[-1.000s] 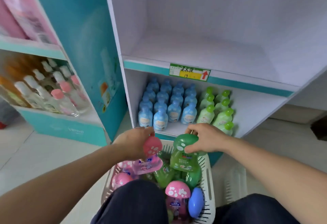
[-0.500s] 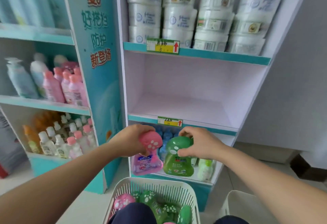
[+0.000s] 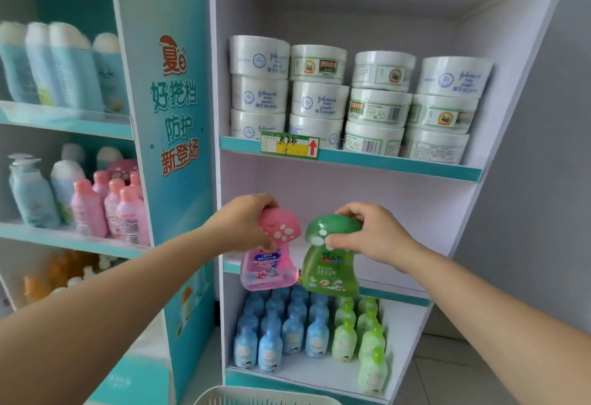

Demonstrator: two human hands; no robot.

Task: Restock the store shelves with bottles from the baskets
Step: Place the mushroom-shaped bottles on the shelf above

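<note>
1. Since the earlier frames my view has lifted from the basket up the white shelf unit [image 3: 499, 110], and both hands have carried their bottles from basket level to the front of the middle shelf.
2. Top shelf in view: stacked white powder tubs [image 3: 351, 97], fully stocked. I judge no work is needed there.
3. Middle shelf [image 3: 399, 212]: bare as far as I can see, apart from what my hands block. I judge it the target and not yet stocked.
4. Bottom shelf: rows of small blue bottles [image 3: 281, 328] on the left and small green bottles [image 3: 361, 334] on the right, with free board far right.
5. Basket [image 3: 265, 398]: only its rim shows at the near edge; I cannot tell what remains inside.
6. Left hand [image 3: 243, 228]: fingers closed round the spotted cap of the pink bottle [image 3: 270, 260], which hangs in the air at the shelf mouth.
7. Right hand [image 3: 371, 238]: pinching the cap of the green bottle [image 3: 329, 264], just beside the pink one, also not set down.
8. Assessment: two bottles in transit, none placed on this shelf; most restocking remains.
</note>
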